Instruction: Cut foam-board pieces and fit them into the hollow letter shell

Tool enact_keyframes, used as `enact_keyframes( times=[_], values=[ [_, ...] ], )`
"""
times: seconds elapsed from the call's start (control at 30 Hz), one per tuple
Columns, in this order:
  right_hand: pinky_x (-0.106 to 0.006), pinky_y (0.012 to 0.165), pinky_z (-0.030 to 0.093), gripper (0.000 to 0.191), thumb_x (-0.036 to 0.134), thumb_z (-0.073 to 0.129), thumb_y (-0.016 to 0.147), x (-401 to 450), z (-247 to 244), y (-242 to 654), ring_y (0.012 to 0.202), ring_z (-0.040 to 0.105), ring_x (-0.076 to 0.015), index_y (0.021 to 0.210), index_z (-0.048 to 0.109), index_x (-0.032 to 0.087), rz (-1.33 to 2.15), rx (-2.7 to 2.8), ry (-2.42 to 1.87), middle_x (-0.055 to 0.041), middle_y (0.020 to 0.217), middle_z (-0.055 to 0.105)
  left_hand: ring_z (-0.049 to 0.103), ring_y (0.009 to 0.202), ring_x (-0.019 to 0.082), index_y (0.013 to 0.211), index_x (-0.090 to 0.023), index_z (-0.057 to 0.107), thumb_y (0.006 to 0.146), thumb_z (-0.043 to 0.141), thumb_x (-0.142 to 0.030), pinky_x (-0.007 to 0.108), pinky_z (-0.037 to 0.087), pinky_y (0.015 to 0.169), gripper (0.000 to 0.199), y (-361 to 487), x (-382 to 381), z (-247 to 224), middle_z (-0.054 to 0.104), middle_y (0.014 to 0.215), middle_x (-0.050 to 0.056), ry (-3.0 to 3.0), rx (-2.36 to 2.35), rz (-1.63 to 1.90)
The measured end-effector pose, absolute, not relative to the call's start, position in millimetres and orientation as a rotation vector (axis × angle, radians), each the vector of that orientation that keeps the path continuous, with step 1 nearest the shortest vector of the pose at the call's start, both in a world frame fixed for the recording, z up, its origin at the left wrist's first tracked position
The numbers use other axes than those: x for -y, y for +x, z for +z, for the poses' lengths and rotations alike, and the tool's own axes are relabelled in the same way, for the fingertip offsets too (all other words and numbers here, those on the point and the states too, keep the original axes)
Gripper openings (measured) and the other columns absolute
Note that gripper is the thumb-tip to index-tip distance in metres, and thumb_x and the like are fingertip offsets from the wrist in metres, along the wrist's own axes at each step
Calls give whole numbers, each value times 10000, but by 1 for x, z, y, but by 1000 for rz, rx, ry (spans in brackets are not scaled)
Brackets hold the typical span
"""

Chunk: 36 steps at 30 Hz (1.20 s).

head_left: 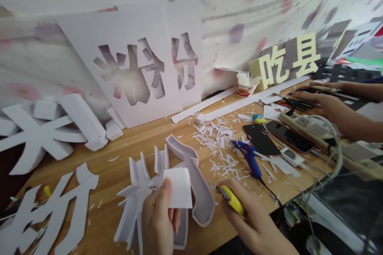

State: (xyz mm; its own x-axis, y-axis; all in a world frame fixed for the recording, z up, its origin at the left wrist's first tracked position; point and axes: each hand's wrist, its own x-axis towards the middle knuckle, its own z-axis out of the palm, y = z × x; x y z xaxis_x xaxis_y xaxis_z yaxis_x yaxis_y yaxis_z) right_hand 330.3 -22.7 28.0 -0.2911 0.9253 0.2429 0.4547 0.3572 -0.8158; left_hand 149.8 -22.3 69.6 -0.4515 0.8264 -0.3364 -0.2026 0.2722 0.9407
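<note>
My left hand (160, 211) pinches a small white foam board piece (178, 188) between thumb and fingers, held above a walled foam character (204, 199) on the table. That character's channel walls stand up around its strokes, and my hand covers part of it. In my right hand (248, 215) is a yellow utility knife (231, 200), its tip pointing to the upper left, apart from the foam piece. A blue hot glue gun (249, 158) lies just beyond the knife, its cord running toward the table's front edge.
White foam scraps (220, 143) litter the wooden table (110, 175). A cut-out foam sheet (140, 107) leans at the wall. Finished characters (44, 131) stand left; yellow ones (275, 67) stand at the back. Phones (261, 139), cables and a power strip (308, 127) lie right, near another person's hands (326, 101).
</note>
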Motion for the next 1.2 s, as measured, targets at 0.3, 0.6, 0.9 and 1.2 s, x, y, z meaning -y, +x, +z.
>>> enact_keyframes(
  times=[0.3, 0.6, 0.9, 1.2],
  values=[
    [-250, 543, 282, 190, 212, 508, 820, 22, 20, 315, 542, 522, -132, 649, 426, 224, 593, 2108, -1355, 5, 579, 569, 716, 731, 199, 833, -217, 678, 794, 669, -429, 249, 545, 534, 216, 155, 37, 63, 706, 880, 34, 350, -1809, 1454],
    [-247, 549, 279, 109, 143, 486, 672, 29, 24, 311, 550, 522, -133, 654, 420, 228, 805, 2147, -1353, 5, 598, 572, 421, 414, 123, 492, -226, 527, 685, 770, -554, 236, 331, 375, 451, 157, 42, 79, 400, 436, -41, 478, -1610, 1408],
    [-242, 531, 280, 77, 155, 497, 645, 31, 19, 310, 532, 548, -145, 641, 463, 225, 579, 2130, -1417, -6, 565, 587, 439, 394, 110, 557, -219, 539, 732, 742, -494, 219, 345, 367, 383, 157, 46, 78, 448, 437, -50, 430, -1646, 1417],
    [-232, 524, 270, 90, 148, 502, 607, 31, 18, 311, 509, 542, -131, 629, 459, 225, 443, 2051, -1393, 11, 536, 559, 337, 346, 57, 430, -205, 405, 677, 768, -513, 186, 233, 383, 537, 156, 49, 81, 335, 365, -77, 539, -1515, 1472]
  ],
)
